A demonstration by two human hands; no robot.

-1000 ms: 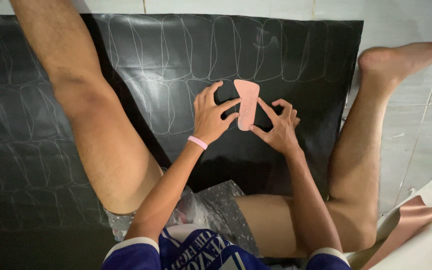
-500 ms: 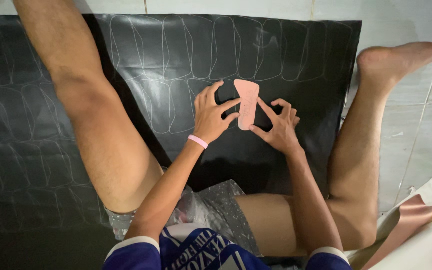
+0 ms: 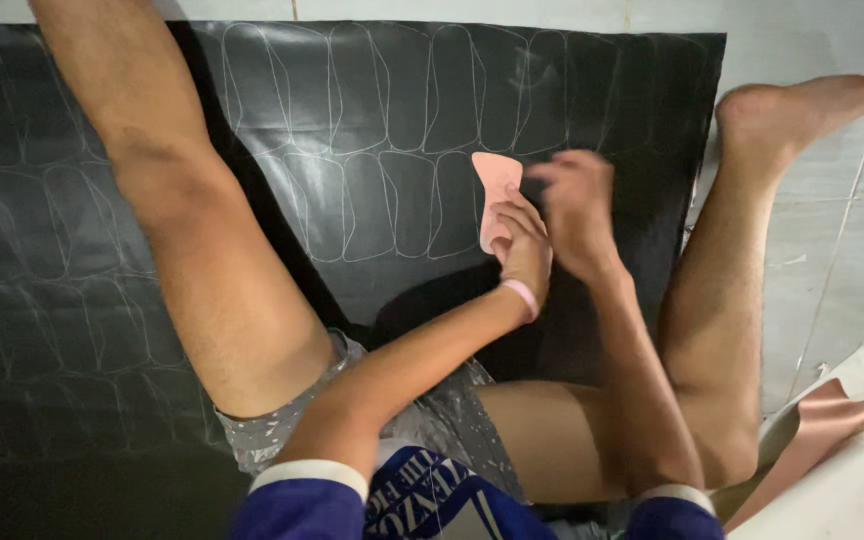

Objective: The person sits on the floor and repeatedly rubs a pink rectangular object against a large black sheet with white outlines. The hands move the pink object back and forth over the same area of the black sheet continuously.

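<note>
A pink, sole-shaped template [image 3: 495, 185] lies flat on a large black sheet [image 3: 372, 100] covered with several pale traced outlines. My left hand [image 3: 525, 250], with a pink band at the wrist, presses its fingers on the template's lower end. My right hand [image 3: 577, 205] is blurred at the template's right edge, its fingers curled. Whether it holds a tool I cannot tell. Both forearms reach out between my bare legs.
My left leg [image 3: 192, 230] and right leg [image 3: 722, 280] lie spread over the black sheet, the right foot [image 3: 802, 105] resting on pale floor tiles [image 3: 852, 250]. A brown sheet [image 3: 817, 430] and white sheets [image 3: 852, 500] lie at the lower right.
My left hand has shifted from the template's left side to its lower end. My right hand has moved up along the right edge and is now blurred. The template has barely moved.
</note>
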